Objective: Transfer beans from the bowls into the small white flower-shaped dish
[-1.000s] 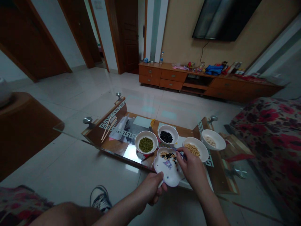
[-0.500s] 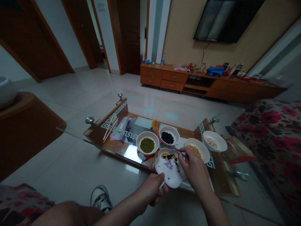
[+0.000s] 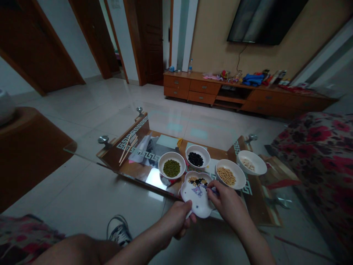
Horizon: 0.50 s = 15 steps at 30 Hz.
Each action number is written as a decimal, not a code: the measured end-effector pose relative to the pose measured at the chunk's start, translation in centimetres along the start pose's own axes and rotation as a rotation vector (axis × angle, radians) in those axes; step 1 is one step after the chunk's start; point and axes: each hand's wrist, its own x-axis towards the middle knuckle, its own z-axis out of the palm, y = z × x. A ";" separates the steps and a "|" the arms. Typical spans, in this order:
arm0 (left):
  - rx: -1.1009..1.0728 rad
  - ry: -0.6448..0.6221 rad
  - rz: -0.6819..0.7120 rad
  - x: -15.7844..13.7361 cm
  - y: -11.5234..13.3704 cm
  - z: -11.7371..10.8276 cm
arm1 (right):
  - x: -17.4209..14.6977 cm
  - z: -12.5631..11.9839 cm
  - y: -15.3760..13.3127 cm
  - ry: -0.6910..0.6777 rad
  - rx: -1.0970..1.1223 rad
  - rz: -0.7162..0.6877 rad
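Observation:
My left hand (image 3: 183, 217) is closed around the short handle of a white scalloped dish (image 3: 202, 209) with a purple cartoon figure on it. Yellow and black beans (image 3: 197, 181) lie together near the dish's far edge. In the pinched fingers of my right hand (image 3: 220, 197) is a slim dark purple tool (image 3: 204, 187); its tip is over the dish near the beans, and its exact kind is unclear. Beyond the dish are white bowls of green beans (image 3: 171, 168), black beans (image 3: 195, 159) and yellow beans (image 3: 226, 176). A farther bowl (image 3: 256, 169) holds pale, flat pieces.
The bowls stand on a glass-topped table (image 3: 129, 179) with metal knobs and a wooden shelf below. Chopsticks (image 3: 128, 150) lie at its left. A flowered sofa cover (image 3: 317, 147) is at right. A low cabinet (image 3: 204, 88) stands along the far wall, under a television (image 3: 264, 22).
My right hand has moved slightly down, and the tool's tip has shifted from the dish's far edge to over its inside. The beans on the right side now sit closer to the far group.

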 end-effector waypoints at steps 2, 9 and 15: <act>-0.010 -0.006 0.006 0.1 -0.2 0.0 | 0.0 -0.1 0.0 -0.005 -0.010 0.004; -0.011 -0.003 0.004 -0.1 0.1 0.0 | -0.1 -0.3 0.0 -0.017 -0.027 0.017; -0.018 -0.017 0.006 -0.3 0.3 0.0 | -0.3 -0.6 0.0 -0.042 -0.038 0.002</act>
